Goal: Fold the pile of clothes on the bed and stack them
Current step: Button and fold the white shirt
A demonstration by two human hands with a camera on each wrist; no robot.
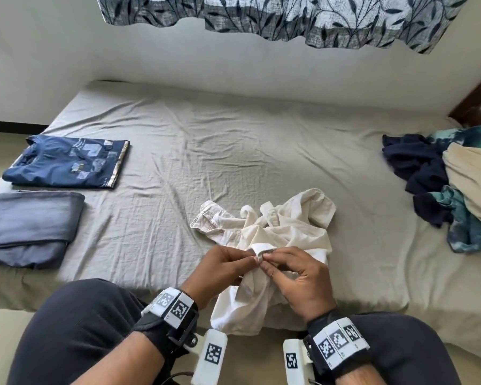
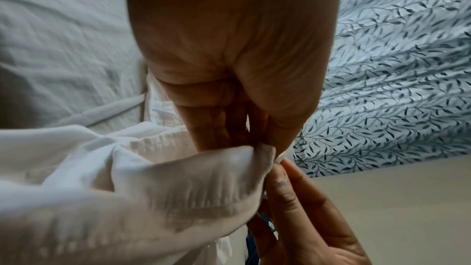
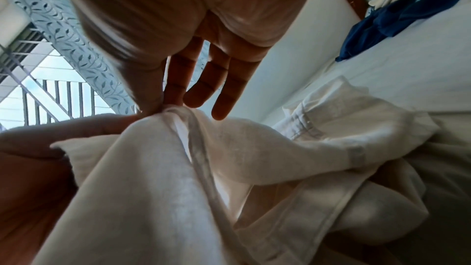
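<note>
A crumpled cream-white garment (image 1: 272, 226) lies at the bed's near edge, part of it hanging over the side. My left hand (image 1: 228, 262) and right hand (image 1: 292, 270) meet above it and both pinch the same hem edge (image 1: 260, 252) between thumb and forefinger. In the left wrist view my left hand (image 2: 265, 144) pinches the white cloth (image 2: 153, 178), with the right hand's fingers (image 2: 288, 188) just below. From the right wrist, my right hand (image 3: 158, 106) nips the garment's hem (image 3: 178, 114); its other fingers are spread free.
A folded dark-blue printed T-shirt (image 1: 67, 162) and folded grey-blue trousers (image 1: 28, 226) lie at the bed's left. An unfolded pile (image 1: 450, 184) of navy, teal and beige clothes sits at the right edge. The grey sheet (image 1: 233, 151) is crumpled. A leaf-print curtain (image 1: 289, 18) hangs behind.
</note>
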